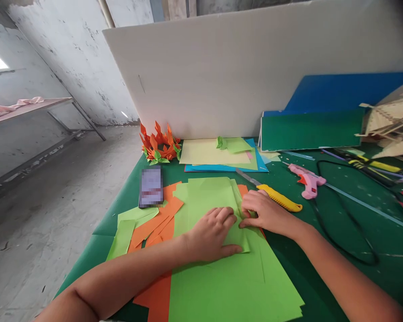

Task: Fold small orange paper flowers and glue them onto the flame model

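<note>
My left hand (213, 235) rests on a light green paper piece (238, 237), thumb spread and fingers lying bent across it. My right hand (262, 211) is at the right edge of that piece, its thumb and fingers closed on the paper. Beneath both hands lies a stack of larger light green sheets (221, 290). Orange paper (159, 290) shows from under the stack on the left. Just past my right hand lies a yellow-handled utility knife (280, 199), its blade pointing away and to the left.
A phone (151, 188) lies at the left near paper strips (157, 221). An orange and green folded-paper ring (159, 145) stands behind it. Cream and blue sheets (201, 154) lie farther back. At the right are a pink glue gun (307, 180), its cord and pliers (376, 167). A white board (204, 76) stands behind.
</note>
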A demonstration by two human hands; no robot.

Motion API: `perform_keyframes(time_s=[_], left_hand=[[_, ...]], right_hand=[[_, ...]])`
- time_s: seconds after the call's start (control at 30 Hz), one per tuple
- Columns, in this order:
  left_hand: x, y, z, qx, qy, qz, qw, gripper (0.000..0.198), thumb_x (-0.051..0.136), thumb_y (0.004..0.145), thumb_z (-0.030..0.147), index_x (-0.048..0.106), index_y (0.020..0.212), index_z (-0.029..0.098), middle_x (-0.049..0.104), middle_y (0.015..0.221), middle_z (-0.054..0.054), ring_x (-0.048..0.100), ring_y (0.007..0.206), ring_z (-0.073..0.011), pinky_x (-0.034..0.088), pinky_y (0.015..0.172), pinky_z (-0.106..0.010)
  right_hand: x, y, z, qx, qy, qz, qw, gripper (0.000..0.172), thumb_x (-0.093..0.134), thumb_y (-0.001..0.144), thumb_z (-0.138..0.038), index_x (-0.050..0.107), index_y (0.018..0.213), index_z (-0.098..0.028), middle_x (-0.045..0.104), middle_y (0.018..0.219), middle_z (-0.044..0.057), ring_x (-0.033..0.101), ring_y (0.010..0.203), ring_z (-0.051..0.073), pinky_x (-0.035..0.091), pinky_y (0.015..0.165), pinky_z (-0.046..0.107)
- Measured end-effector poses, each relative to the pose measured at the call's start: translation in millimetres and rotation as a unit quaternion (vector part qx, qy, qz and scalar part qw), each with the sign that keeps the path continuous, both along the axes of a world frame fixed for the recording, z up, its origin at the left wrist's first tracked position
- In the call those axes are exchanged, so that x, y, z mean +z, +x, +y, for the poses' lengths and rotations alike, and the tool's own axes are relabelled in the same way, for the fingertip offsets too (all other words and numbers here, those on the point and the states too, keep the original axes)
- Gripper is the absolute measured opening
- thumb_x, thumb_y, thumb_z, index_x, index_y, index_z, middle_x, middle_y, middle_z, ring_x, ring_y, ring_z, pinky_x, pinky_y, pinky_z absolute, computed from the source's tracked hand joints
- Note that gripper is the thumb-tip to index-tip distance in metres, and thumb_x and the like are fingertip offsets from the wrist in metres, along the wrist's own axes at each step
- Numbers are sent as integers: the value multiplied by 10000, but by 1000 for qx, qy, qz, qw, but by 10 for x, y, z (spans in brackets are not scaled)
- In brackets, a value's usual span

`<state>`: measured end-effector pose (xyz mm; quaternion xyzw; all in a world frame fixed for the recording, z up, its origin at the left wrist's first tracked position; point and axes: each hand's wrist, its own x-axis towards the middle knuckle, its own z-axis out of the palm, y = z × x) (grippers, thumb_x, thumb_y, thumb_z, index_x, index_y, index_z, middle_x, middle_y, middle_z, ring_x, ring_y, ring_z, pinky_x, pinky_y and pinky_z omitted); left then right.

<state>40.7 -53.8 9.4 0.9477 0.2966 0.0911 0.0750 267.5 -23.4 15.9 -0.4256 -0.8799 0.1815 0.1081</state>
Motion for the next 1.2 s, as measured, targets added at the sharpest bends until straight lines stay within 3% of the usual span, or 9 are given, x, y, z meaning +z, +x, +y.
perform_keyframes(time_s=[0.13, 0.3, 0.4, 0.53, 0.63, 0.87, 1.2], left_hand=[[3, -7, 55, -1, -27, -7, 1000, 800, 512, 799, 703, 438, 1337, 116, 379, 1508, -185, 426, 1322, -341, 345, 1097, -459], [25, -12, 92, -10, -35, 8, 999, 853, 503, 804, 704, 378, 1419, 127, 375, 1523, -153, 457, 1276, -342, 345, 1080, -449], [66, -15, 136, -25, -29, 11, 999, 754, 459, 849, 679, 442, 1378, 143, 447, 1477, -125, 501, 1199, -307, 380, 1035, -415], [68, 20, 228, -30, -1, 26, 999, 472, 338, 989, 409, 470, 1357, 144, 515, 1418, -94, 552, 1072, -241, 407, 957, -367], [14, 80, 343, 3, 37, 45, 998, 444, 293, 999, 317, 470, 1363, 132, 475, 1459, -112, 550, 1100, -254, 387, 950, -388], [-55, 227, 783, 97, 33, 75, 992, 564, 383, 956, 455, 418, 1413, 127, 392, 1517, -134, 559, 1130, -297, 406, 937, -409], [-1, 292, 1074, 168, 14, 9, 986, 446, 567, 872, 481, 577, 1203, 181, 564, 1277, -125, 483, 1158, -317, 399, 970, -472]], right_hand=[[53, -15, -58, 54, -58, -14, 997, 442, 739, 712, -564, 495, 658, -199, 508, 772, -20, 470, 843, 192, 281, 745, 318], [92, -36, -115, 62, -86, -27, 994, 487, 721, 692, -615, 478, 647, -196, 492, 803, -10, 451, 861, 204, 290, 753, 327], [101, -39, -117, 55, -96, -26, 993, 509, 745, 653, -626, 471, 650, -197, 492, 811, -11, 448, 861, 209, 300, 755, 329], [101, -37, -110, 49, -106, -27, 993, 499, 785, 620, -594, 481, 662, -200, 490, 837, -12, 448, 877, 212, 312, 760, 326], [98, -41, -108, 48, -113, -27, 992, 492, 783, 628, -585, 477, 662, -201, 488, 838, -10, 452, 877, 214, 316, 756, 322], [93, -52, -106, 47, -118, -26, 992, 497, 771, 634, -591, 464, 661, -202, 487, 837, -8, 450, 855, 209, 312, 746, 317], [81, -39, -99, 44, -125, -14, 991, 502, 772, 622, -608, 479, 670, -203, 486, 859, -8, 454, 888, 215, 310, 760, 317]])
